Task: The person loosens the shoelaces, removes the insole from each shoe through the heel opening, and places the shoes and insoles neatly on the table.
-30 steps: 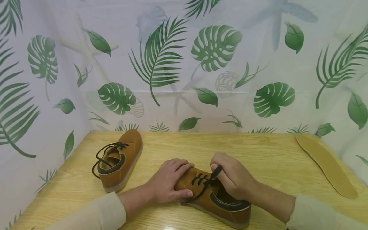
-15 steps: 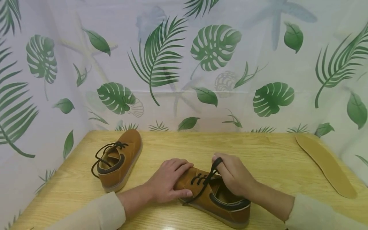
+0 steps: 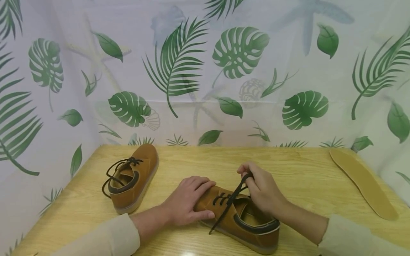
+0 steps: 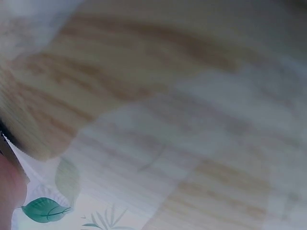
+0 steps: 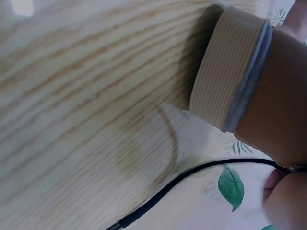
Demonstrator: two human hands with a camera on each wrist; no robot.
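Observation:
A brown lace-up shoe (image 3: pixel 237 234) sits on the table, its toe angled to the left and its heel to the near right. My left hand (image 3: pixel 189 202) grips the toe part, thumb on the near side and fingers over the far side. Above the tongue, my right hand (image 3: pixel 264 188) pinches a black shoelace (image 3: pixel 236 192), raised in a loop from the eyelets. One lace end hangs down the near side. In the right wrist view the pale ridged sole (image 5: pixel 223 72) and the dark lace (image 5: pixel 192 171) show, with part of the right hand at the edge.
A second brown shoe (image 3: pixel 148 167) stands at the left, black laces looped over its opening. On the right lies a tan insole (image 3: pixel 362 181). The wooden table (image 3: pixel 192 161) ends at a white leaf-printed cloth (image 3: pixel 198 85) behind and at both sides.
My right hand has risen slightly, drawing the shoelace up, and more of the shoe's opening shows. The lace end on the near side has swung lower. My left hand stays on the toe.

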